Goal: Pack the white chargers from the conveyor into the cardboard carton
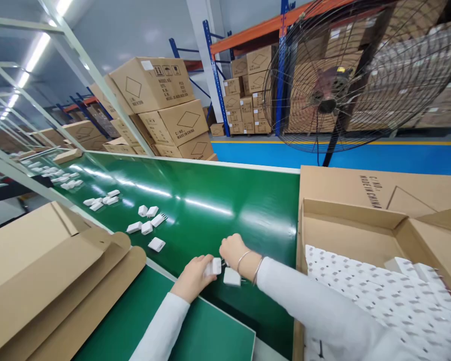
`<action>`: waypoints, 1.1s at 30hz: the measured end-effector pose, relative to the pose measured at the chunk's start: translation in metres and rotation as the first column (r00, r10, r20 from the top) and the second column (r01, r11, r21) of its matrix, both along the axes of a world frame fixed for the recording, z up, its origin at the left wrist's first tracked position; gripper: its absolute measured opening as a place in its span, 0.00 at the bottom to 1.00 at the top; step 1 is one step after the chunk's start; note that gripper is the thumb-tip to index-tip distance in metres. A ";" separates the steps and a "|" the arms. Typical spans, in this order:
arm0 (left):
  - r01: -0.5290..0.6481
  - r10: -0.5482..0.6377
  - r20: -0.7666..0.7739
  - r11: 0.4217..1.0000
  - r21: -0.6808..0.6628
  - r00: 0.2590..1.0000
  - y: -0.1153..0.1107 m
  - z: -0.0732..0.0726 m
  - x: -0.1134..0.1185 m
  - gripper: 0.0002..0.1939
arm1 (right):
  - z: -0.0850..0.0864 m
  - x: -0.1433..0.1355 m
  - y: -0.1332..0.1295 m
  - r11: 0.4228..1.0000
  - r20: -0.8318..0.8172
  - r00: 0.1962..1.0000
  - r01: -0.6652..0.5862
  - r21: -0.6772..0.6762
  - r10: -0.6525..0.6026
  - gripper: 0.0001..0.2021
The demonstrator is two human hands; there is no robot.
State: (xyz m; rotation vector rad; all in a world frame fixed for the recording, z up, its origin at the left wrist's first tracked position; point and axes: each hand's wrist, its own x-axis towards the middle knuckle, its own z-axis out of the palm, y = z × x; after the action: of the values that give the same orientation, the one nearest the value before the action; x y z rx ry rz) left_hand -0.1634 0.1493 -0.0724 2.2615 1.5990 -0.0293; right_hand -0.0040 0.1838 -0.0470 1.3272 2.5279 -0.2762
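Observation:
My left hand (194,279) is closed around a white plug-in charger (217,265), one face of it turned toward me. Just to the right, my right hand (234,250) has its fingers curled down beside that charger's end. Whatever those fingers pinch, if anything, is hidden. Under my right wrist another white charger (232,277) lies on the green conveyor belt (195,190), its metal prongs pointing right. A loose charger (157,244) rests farther left, with a small cluster of chargers (147,228) behind it.
An open cardboard carton (355,215) on the right holds rows of white chargers (376,296). Folded cardboard boxes (56,281) stand at the left. More chargers (101,199) lie up the belt. Beyond are stacked cartons (175,120) and a large fan (328,95).

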 end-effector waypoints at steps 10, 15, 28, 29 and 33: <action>-0.153 0.157 0.019 0.980 -0.128 0.987 0.003 -0.004 -0.010 0.16 | 0.011 0.083 -0.017 0.986 -0.291 0.945 0.117 -0.121 -0.148 0.18; -0.116 0.139 -0.173 0.984 0.136 0.975 -0.021 0.022 0.015 0.34 | 0.004 0.112 -0.039 0.963 -0.443 0.858 0.201 -0.179 -0.261 0.16; 0.104 -0.059 -0.265 0.982 0.158 0.963 -0.036 0.006 0.102 0.12 | -0.016 0.120 -0.045 0.985 -0.332 0.928 0.171 -0.015 -0.166 0.12; 0.103 -0.047 -0.262 0.973 0.205 0.964 -0.036 0.008 0.095 0.11 | -0.017 0.113 -0.045 0.987 -0.325 0.933 0.160 -0.013 -0.155 0.13; 0.070 -0.013 -0.200 0.958 0.280 0.980 -0.038 0.017 0.071 0.20 | -0.020 0.086 -0.043 0.995 -0.324 0.941 0.093 -0.026 -0.097 0.14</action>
State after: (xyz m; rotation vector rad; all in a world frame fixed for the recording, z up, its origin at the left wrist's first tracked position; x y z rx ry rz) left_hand -0.0927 0.1116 -0.0558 2.5828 1.7520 -0.0351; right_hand 0.0824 0.1405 -0.0670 1.5104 2.7224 -0.5721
